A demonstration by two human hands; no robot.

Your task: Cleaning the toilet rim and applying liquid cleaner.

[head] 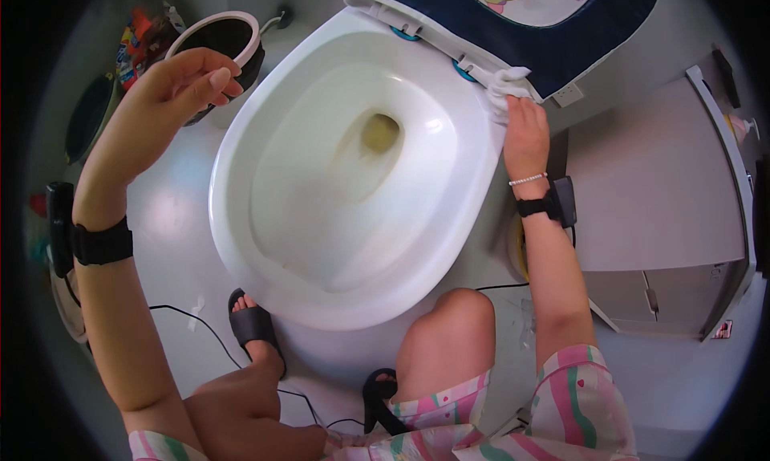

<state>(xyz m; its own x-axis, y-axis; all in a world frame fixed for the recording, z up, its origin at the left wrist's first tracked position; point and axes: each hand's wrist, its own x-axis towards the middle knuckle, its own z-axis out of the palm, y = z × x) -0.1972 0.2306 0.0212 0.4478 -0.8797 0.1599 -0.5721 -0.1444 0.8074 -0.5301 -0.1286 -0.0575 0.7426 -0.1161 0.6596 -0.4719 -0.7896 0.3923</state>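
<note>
A white toilet bowl [289, 316] stands before me, its seat [535, 52] raised and covered in a dark blue pad. Yellowish water [380, 133] lies in its drain. My right hand [527, 133] presses a crumpled white cloth or wipe [509, 91] against the bowl's rim, just by the right seat hinge. Part of the wipe is hidden under the fingers. On the other side, my left hand [186, 94] hovers in the air with curled fingers and nothing visible in it. Behind it is a waste bin [246, 24] with a pale rim and dark liner.
To the right stands a grey cabinet [656, 178], with a wall socket [567, 94] near the raised seat. A green basin [90, 121] and colourful packaging [135, 49] sit at the left. Black cable [204, 322] runs over the floor near my slippers [255, 331].
</note>
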